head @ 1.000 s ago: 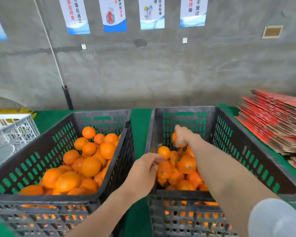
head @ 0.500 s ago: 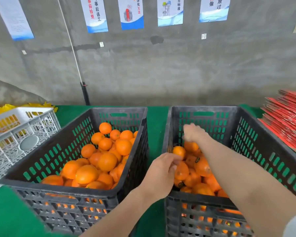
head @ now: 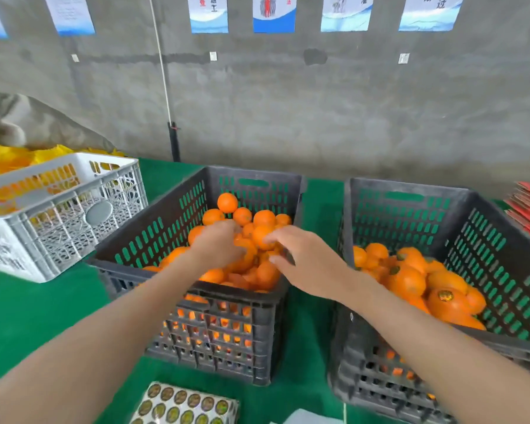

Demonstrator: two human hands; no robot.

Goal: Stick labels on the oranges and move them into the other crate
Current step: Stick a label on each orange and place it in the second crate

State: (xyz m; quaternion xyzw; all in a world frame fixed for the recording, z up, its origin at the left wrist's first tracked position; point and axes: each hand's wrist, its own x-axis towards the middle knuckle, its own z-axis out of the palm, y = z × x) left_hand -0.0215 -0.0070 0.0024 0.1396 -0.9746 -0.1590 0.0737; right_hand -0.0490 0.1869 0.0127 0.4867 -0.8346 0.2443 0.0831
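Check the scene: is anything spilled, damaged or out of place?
Nothing stands out: all oranges lie inside the left crate and right crate, none on the green cloth; the label sheet lies flat.

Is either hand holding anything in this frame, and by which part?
Cannot be told: the left hand curls over round orange fruits in the dark plastic crate, fingertips hidden; the right hand is open, blurred.

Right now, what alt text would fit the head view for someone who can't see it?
Both hands, left hand and right hand, reach onto the oranges in the left dark crate; blur hides any grip. The right crate holds labelled oranges, and a label sheet lies on the green table nearer the viewer.
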